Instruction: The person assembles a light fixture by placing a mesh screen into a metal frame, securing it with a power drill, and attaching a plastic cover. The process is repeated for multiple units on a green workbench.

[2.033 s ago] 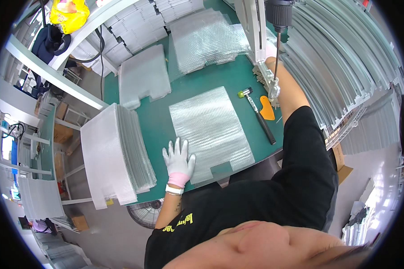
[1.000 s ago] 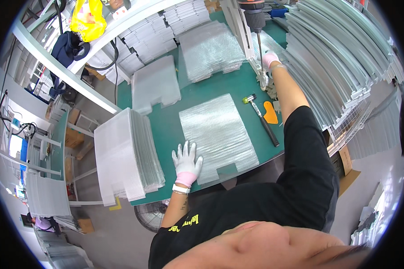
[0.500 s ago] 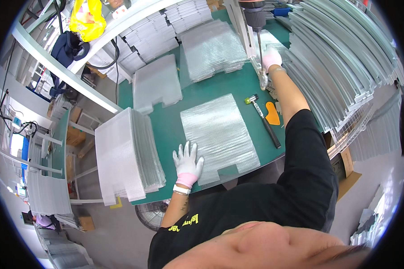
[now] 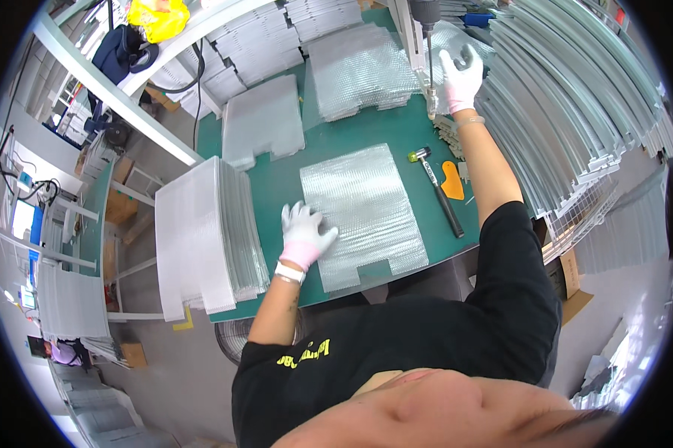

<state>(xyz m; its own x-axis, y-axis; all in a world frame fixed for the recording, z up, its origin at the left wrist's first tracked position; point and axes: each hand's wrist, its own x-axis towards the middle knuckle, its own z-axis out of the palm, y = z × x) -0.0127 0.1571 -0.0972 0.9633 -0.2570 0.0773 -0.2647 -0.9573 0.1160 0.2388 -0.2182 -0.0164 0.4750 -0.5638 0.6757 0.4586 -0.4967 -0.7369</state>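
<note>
A rectangular sheet of silvery bubble wrap (image 4: 366, 216), notched at its near edge, lies flat on the green tabletop in front of me. At its left edge rests my left hand (image 4: 307, 235), in a white glove with a pink cuff, its fingers spread and slightly bent. My right hand (image 4: 462, 78), gloved alike, is reaching to the far right with its fingers apart and nothing visible in them. It hovers over or against another clear bubble-wrap piece (image 4: 450, 39); contact cannot be made out. Just left of that hand hangs a dark power screwdriver (image 4: 426, 13) with a long bit.
A rubber mallet (image 4: 437, 190) and an orange scraper (image 4: 451, 181) lie right of the sheet. Bubble-wrap stacks (image 4: 362, 71) and a whitish stack (image 4: 262, 119) are behind; another stack (image 4: 195, 231) overhangs the left edge. Long metallic strips (image 4: 568, 97) crowd the right side.
My left hand has slid left to the sheet's edge, its fingers more bent. My right hand has come out from behind the hanging screwdriver, its fingers now spread. The whole view has shifted slightly.
</note>
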